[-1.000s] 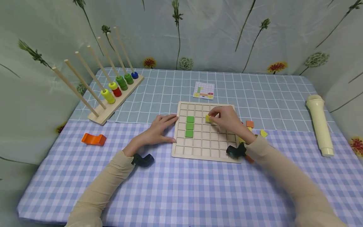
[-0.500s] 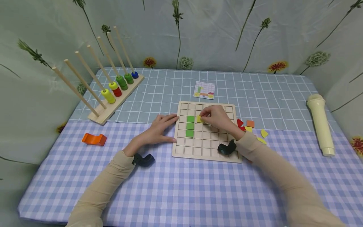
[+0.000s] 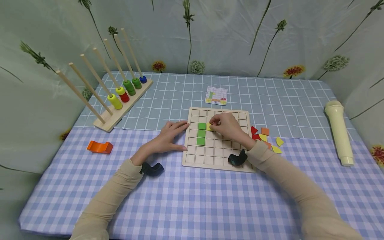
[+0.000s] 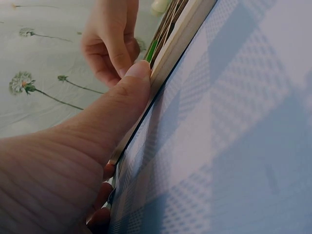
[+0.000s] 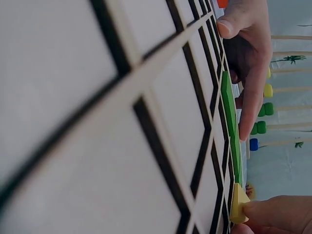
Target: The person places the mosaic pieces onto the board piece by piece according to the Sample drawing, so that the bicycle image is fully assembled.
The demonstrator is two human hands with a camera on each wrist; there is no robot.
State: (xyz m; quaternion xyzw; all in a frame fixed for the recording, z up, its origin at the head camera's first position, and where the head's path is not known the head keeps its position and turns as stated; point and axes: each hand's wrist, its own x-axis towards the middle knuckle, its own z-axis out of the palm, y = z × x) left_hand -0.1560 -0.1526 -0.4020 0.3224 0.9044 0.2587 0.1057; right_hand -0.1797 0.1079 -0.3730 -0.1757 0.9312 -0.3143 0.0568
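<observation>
A wooden grid board [image 3: 219, 168] lies mid-table, with green squares [image 3: 201, 133] in a column on its left part. My right hand [image 3: 229, 126] pinches a yellow piece [image 3: 209, 127] at the cell just right of the top green square; in the right wrist view the yellow piece [image 5: 239, 204] sits between thumb and finger beside the green pieces [image 5: 228, 102]. Along the board's left edge, my left hand [image 3: 166, 138] rests with fingers and thumb spread, touching the edge; the left wrist view shows its thumb [image 4: 109, 109] against the board's side.
Loose red, yellow and orange pieces [image 3: 265, 131] lie right of the board. Behind it is a pattern card [image 3: 216, 96]. A peg stand with coloured beads [image 3: 129, 102] stands back left, an orange block [image 3: 100, 147] at left, a cream microphone-shaped object [image 3: 339, 133] at right.
My right hand has moved left across the board with the yellow piece, up beside the green column. More loose pieces show at the right. My left hand has stayed in place.
</observation>
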